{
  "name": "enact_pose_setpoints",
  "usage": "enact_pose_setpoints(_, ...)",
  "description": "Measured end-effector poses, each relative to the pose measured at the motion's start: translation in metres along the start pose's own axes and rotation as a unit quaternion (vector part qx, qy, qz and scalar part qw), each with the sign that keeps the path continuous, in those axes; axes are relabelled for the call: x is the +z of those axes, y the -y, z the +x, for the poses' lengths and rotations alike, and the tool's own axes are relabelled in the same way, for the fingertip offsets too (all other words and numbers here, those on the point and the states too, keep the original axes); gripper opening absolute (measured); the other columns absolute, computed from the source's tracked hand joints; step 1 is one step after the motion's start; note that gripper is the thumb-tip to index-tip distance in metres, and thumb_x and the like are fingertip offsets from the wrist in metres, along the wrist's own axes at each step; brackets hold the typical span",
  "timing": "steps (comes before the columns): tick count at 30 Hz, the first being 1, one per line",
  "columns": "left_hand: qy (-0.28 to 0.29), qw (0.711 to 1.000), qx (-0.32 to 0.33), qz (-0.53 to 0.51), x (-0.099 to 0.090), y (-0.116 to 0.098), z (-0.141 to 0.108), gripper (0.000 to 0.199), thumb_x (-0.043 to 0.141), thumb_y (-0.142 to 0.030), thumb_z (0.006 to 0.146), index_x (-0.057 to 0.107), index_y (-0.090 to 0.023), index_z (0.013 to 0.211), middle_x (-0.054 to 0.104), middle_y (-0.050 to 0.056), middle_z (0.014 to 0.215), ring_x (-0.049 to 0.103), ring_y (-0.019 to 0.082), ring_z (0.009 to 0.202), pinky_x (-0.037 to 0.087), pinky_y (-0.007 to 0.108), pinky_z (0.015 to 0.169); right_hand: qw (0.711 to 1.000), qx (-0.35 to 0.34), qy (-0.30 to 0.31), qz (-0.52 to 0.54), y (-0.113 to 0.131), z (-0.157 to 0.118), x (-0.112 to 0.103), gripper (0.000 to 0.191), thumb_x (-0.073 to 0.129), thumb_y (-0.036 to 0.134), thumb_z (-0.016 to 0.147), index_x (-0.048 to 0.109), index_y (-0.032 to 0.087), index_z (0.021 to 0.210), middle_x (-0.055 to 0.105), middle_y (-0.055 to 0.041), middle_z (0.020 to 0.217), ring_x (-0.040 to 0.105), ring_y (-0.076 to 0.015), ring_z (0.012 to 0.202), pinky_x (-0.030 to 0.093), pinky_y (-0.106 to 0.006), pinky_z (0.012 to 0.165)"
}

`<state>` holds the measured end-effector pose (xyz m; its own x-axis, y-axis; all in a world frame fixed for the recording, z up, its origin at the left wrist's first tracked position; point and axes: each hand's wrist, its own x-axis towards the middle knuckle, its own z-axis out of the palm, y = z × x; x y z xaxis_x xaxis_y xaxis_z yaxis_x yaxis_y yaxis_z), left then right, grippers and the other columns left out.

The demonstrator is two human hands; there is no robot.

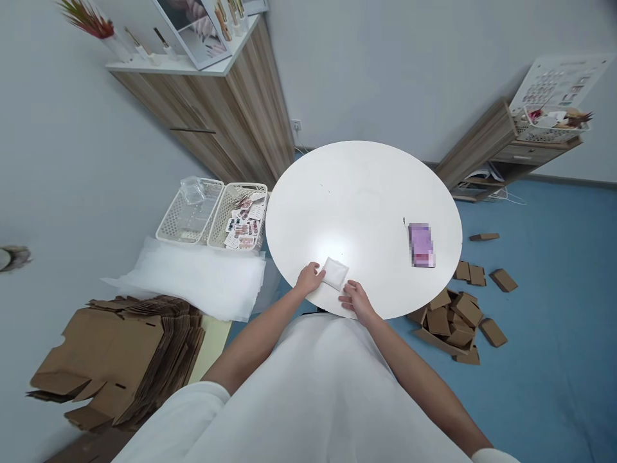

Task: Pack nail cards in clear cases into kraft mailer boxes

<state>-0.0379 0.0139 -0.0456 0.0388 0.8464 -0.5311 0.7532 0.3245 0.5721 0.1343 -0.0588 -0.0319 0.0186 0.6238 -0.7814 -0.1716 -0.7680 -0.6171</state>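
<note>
A small white wrapped packet [335,272] lies near the front edge of the round white table [361,180]. At its left side is my left hand [310,279], with the thumb at the packet's edge; whether it grips the packet is hard to tell. My right hand [355,299] is just off the packet's lower right corner, fingers apart and holding nothing. Farther right on the table rests a blurred purple pack [421,245].
Left of the table, one white basket [245,186] holds printed cards and another [166,222] clear plastic. White foam sheets [193,273] and flat cardboard [110,347] lie nearer. Small brown boxes [438,321] fill a carton on the right floor. Cabinets [250,96] stand behind.
</note>
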Motion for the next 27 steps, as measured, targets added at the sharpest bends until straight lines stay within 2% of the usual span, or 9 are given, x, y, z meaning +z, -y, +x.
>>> enact_pose_setpoints(4,-0.011,1.0,0.016,0.007,0.003,-0.006,-0.002,0.029,0.041,-0.027,0.081,0.049,-0.019,0.107,0.058,0.006,0.091,0.055,0.018,0.087,0.042,0.028,0.075,1.0,-0.003,0.012,0.025,0.013,0.004,-0.003,0.057,0.052,0.049,0.072,0.033,0.033,0.123,0.045,-0.0051,0.121,0.06,-0.0163,0.087,0.051,-0.03,0.068)
enact_pose_setpoints(10,-0.032,0.999,0.033,-0.017,0.015,-0.007,-0.012,0.027,0.042,-0.021,0.08,0.05,-0.02,0.106,0.058,0.004,0.085,0.056,0.016,0.08,0.044,0.028,0.074,0.996,-0.003,0.089,-0.027,0.026,0.012,-0.012,0.061,0.05,0.048,0.073,0.027,0.035,0.128,0.045,-0.005,0.121,0.057,-0.0178,0.094,0.05,-0.032,0.069)
enact_pose_setpoints(17,-0.132,0.99,-0.004,-0.052,0.027,-0.003,-0.022,0.024,0.051,-0.023,0.076,0.052,-0.018,0.1,0.052,0.007,0.1,0.057,0.013,0.074,0.045,0.029,0.075,0.988,-0.015,0.11,-0.104,0.029,0.021,-0.013,0.063,0.048,0.047,0.073,0.024,0.036,0.131,0.046,-0.0038,0.121,0.055,-0.0172,0.097,0.048,-0.029,0.07)
enact_pose_setpoints(22,-0.143,0.987,0.034,-0.067,0.026,0.002,-0.022,0.018,0.048,-0.02,0.078,0.053,-0.018,0.095,0.054,0.006,0.094,0.056,0.013,0.075,0.046,0.03,0.076,0.989,-0.019,0.11,-0.1,0.033,0.028,-0.002,0.064,0.052,0.044,0.071,0.028,0.037,0.13,0.047,-0.0037,0.117,0.053,-0.0172,0.097,0.047,-0.03,0.072)
enact_pose_setpoints(27,-0.159,0.981,0.02,-0.11,0.006,0.014,-0.012,0.024,0.049,-0.02,0.077,0.051,-0.017,0.101,0.054,0.008,0.098,0.054,0.017,0.089,0.047,0.03,0.076,0.99,-0.024,0.112,-0.086,0.043,0.042,0.03,0.064,0.053,0.04,0.071,0.03,0.034,0.13,0.046,-0.0048,0.12,0.053,-0.0171,0.099,0.047,-0.03,0.075)
